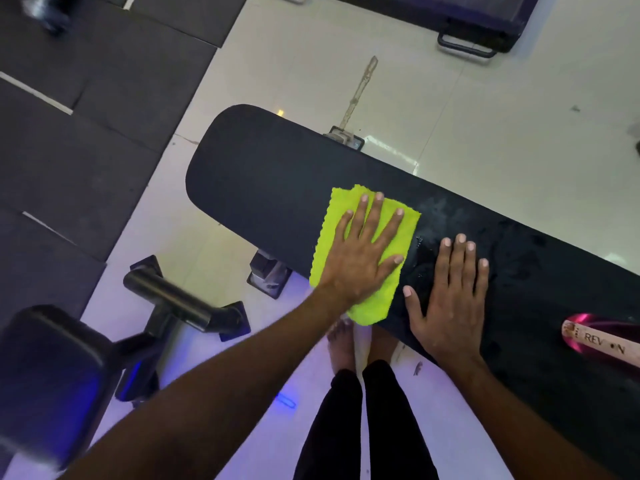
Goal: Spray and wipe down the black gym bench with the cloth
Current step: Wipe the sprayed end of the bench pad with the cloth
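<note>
The black gym bench (263, 174) runs from the upper left to the lower right of the head view. A folded yellow-green cloth (372, 306) lies across its pad. My left hand (360, 258) presses flat on the cloth with fingers spread. Just to the right, my right hand (450, 299) rests flat on the bare pad, holding nothing. Wet droplets and smears (440, 213) shine on the pad around and beyond my right hand. A pink spray bottle (602, 337) lies on its side on the bench at the right edge.
Another padded bench (52, 368) with a steel foot bar (173, 299) stands at the lower left. Dark rubber mats (86, 133) cover the floor at left, white tiles (485, 109) elsewhere. A dark platform with a handle (464, 43) sits at the top. My legs and bare feet (360, 403) stand by the bench.
</note>
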Tool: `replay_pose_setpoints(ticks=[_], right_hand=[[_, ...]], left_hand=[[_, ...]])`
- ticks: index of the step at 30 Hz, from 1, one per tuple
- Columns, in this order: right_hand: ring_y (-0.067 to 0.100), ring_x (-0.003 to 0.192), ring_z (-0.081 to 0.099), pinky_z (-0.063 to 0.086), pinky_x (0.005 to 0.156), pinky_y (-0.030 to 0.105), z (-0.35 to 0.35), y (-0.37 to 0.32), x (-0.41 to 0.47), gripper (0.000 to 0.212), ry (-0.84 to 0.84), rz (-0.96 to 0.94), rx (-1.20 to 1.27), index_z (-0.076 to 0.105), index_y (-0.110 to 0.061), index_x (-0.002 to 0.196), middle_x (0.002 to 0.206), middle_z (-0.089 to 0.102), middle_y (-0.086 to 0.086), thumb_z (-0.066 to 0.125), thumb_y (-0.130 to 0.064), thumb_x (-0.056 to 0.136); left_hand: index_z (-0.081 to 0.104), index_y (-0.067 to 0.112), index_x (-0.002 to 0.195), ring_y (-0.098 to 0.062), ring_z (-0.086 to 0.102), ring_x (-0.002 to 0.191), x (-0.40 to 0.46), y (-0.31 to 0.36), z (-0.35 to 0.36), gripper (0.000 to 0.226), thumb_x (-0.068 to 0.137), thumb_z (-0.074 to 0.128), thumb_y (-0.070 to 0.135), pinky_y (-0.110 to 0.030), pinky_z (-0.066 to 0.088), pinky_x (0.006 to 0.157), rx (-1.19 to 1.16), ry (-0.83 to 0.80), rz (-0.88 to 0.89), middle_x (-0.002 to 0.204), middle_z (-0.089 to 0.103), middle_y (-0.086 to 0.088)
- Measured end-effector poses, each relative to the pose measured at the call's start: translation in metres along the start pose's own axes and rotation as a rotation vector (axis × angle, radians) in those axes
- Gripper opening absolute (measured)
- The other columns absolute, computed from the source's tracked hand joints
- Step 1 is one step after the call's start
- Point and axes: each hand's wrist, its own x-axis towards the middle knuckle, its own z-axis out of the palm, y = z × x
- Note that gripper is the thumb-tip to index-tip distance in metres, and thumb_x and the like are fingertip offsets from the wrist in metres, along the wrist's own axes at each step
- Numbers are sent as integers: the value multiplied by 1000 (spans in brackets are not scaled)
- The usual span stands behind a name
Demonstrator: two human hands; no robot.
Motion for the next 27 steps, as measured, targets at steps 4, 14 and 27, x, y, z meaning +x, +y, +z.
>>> replay_pose_setpoints(ticks=[4, 14, 27], right_hand=[[34, 165, 1, 9, 133, 57, 1, 1, -2, 92, -1, -1, -17, 1, -4, 167, 177, 0, 18, 33, -60, 100], [36, 165, 1, 9, 132, 58, 3, -5, -11, 92, 5, 31, -39, 0, -3, 167, 176, -1, 20, 32, -59, 100], [35, 165, 3, 9, 133, 57, -2, 0, -11, 91, -11, -7, -34, 5, -2, 167, 176, 3, 20, 31, -60, 101]], left_hand=[[18, 28, 166, -26, 8, 163, 2, -68, -7, 67, 107, 29, 57, -47, 18, 128, 50, 73, -92, 175, 11, -7], [15, 23, 167, -33, 6, 163, -8, -18, 0, 70, 107, 26, 58, -50, 15, 129, -20, 16, -100, 175, 8, -14], [15, 22, 167, -34, 5, 162, -1, -4, 2, 69, 107, 26, 56, -52, 15, 129, -3, -14, 50, 175, 7, -15]])
